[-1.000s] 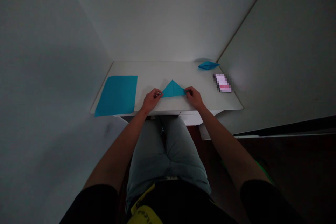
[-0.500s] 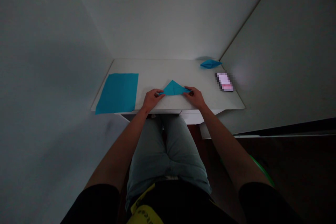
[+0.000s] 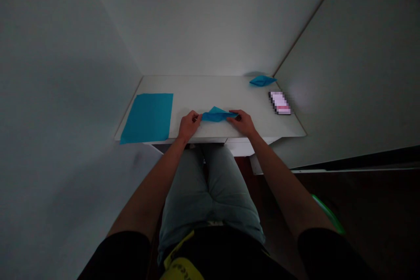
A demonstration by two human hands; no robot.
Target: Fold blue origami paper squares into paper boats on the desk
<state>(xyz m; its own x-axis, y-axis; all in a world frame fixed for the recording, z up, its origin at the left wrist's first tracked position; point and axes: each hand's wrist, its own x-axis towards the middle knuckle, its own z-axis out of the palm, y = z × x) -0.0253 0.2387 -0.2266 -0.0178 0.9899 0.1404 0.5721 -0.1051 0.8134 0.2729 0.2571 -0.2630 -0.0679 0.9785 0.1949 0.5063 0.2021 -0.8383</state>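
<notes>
A blue folded paper boat (image 3: 216, 116) is stretched between my two hands, just over the front middle of the white table. Its long side band faces me and a small peak rises behind the band. My left hand (image 3: 190, 125) pinches the left tip between thumb and fingers. At the opposite tip, my right hand (image 3: 242, 122) is closed in a similar pinch. Both paper ends are partly covered by my fingers.
Blue paper sheets (image 3: 148, 117) lie at the table's left, overhanging its front edge. Another blue paper boat (image 3: 262, 81) sits at the back right, with a phone (image 3: 280, 103) in front of it. Walls enclose the white table (image 3: 203, 87) behind and at both sides.
The folded paper was a flat triangle with its point up. Now its peak is lower and it has spread into a boat shape. Both hands keep hold of the ends.
</notes>
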